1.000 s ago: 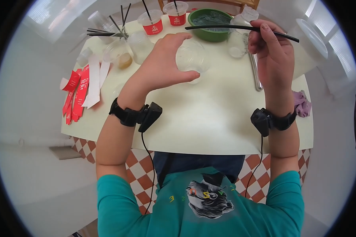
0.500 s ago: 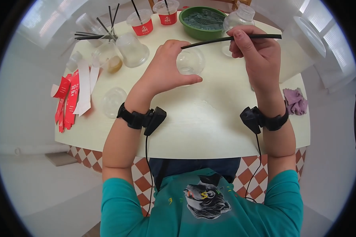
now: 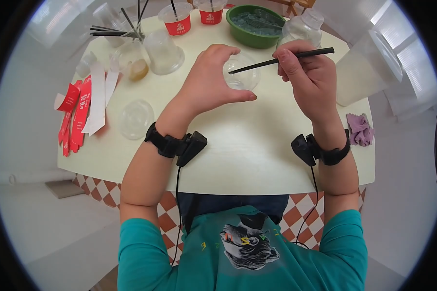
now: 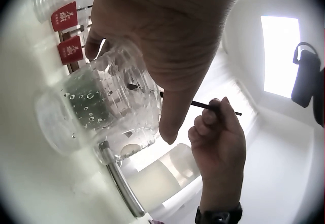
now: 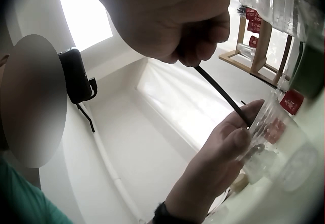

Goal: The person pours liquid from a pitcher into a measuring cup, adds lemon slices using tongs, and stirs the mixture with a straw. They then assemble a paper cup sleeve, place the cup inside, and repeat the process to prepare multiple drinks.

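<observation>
Fingers of the left hand (image 3: 210, 82) curl round a clear lidded cup (image 3: 241, 72) standing on the counter (image 3: 257, 145). Right hand (image 3: 306, 77) pinches a black straw (image 3: 281, 60), tip at the dome lid, seemingly not yet pushed in. Left wrist view alone shows ice in the cup.

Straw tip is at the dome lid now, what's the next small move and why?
Probably ease the black straw a little further down through the top of the clear domed cup. The left hand grips the cup steady on the table, the right hand pinches the straw at a slant, and its tip sits right at the dome's centre.
</observation>
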